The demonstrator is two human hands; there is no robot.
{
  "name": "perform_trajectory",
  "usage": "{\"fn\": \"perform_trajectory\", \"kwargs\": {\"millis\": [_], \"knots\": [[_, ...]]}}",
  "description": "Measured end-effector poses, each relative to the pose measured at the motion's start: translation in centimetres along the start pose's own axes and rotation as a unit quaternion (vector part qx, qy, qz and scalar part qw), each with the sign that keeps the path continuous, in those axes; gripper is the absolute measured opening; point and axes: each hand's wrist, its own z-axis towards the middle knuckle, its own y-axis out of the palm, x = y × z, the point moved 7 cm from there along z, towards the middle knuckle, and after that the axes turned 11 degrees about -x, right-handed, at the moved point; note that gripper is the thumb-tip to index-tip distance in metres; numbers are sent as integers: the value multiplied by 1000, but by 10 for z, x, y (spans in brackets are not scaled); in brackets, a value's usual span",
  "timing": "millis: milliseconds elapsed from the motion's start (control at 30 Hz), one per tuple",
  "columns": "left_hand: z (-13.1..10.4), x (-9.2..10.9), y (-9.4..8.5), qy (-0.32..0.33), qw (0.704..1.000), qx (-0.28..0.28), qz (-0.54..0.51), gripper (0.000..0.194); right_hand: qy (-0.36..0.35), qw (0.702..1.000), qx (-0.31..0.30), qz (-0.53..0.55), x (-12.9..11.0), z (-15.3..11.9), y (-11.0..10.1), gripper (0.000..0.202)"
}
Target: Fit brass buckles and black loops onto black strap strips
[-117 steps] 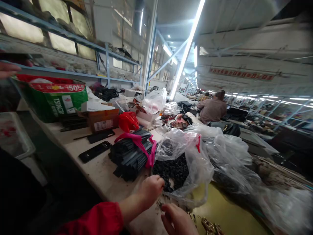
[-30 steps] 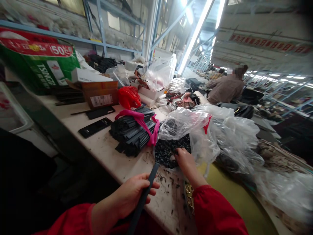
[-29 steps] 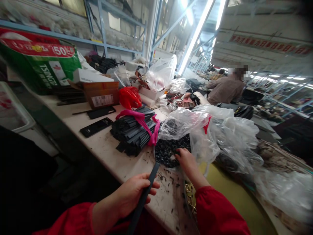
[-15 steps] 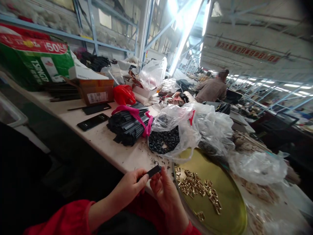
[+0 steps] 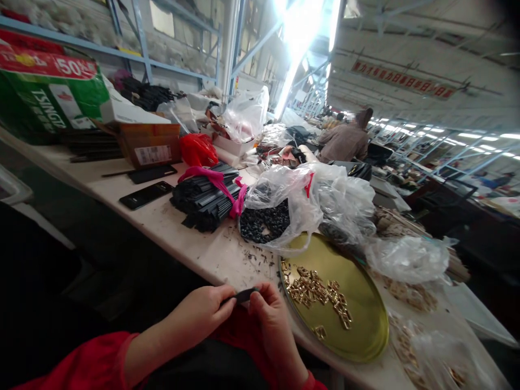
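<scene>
Near the table's front edge, my left hand [image 5: 209, 310] pinches one end of a short black strap [image 5: 245, 295]. At the strap's other end, the thumb and fingers of my right hand [image 5: 271, 314] are closed on its tip; whether a small part is also between them is hidden. Just right of my right hand lies a round gold-coloured tray [image 5: 359, 287] with a pile of small gold metal buckles [image 5: 311, 287]. Beyond my hands, small black pieces [image 5: 264, 223] fill an open clear plastic bag [image 5: 303, 214], and some are scattered on the table.
A bundle of black strips [image 5: 205, 200] tied with a pink band lies left of the bag. A black phone [image 5: 146, 195], a cardboard box [image 5: 148, 143] and a red bag [image 5: 198, 150] are farther left. More plastic bags [image 5: 408, 257] lie right. A person [image 5: 345, 138] is in the background.
My right hand's fingers have curled in and closed on the strap's end. The strap has tilted flatter and sits slightly lower. The whole view has shifted a little.
</scene>
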Motion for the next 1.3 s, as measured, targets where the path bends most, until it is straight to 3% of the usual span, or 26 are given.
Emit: {"fn": "perform_trajectory", "kwargs": {"millis": [133, 233, 333, 400, 467, 533, 600, 633, 667, 733, 800, 833, 900, 1067, 1300], "knots": [[7, 5, 9, 15, 997, -78, 4, 27, 32, 998, -6, -47, 7, -5, -7, 27], [14, 1, 15, 14, 996, -81, -21, 27, 63, 997, -21, -47, 16, -4, -7, 30], [20, -8, 29, 3, 984, -123, -127, 24, 53, 998, 0, -41, 23, -1, -9, 31], [22, -15, 41, -14, 964, -168, -206, 39, 43, 998, 14, -50, 25, 1, -10, 31], [25, -20, 42, -17, 956, -158, -247, 47, 50, 996, -1, -79, 24, 2, -8, 32], [30, -23, 34, 5, 956, -114, -269, 45, 55, 986, -43, -149, 14, 3, -9, 30], [36, -24, 28, 32, 951, -88, -294, 39, 42, 957, -50, -282, -11, 6, -22, 27], [40, -25, 26, 37, 947, -83, -307, 35, 32, 927, -24, -374, -28, 8, -36, 26], [44, -28, 25, 34, 943, -77, -323, 31, 26, 884, 27, -466, -46, 10, -52, 22], [52, -36, 27, 12, 928, -62, -368, 28, 42, 779, 64, -623, -73, 20, -77, 17], [58, -42, 32, -20, 906, -47, -421, 28, 96, 702, 41, -705, -80, 34, -96, 16], [59, -43, 35, -32, 895, -45, -442, 28, 121, 681, 24, -722, -79, 41, -102, 16], [59, -40, 39, -43, 886, -53, -458, 26, 148, 667, 3, -730, -75, 52, -109, 14], [50, -25, 40, -40, 899, -80, -429, 25, 153, 667, -9, -729, -68, 67, -105, 9], [46, -17, 41, -6, 919, -47, -390, 22, 167, 675, -13, -719, -69, 69, -103, 8]]}}
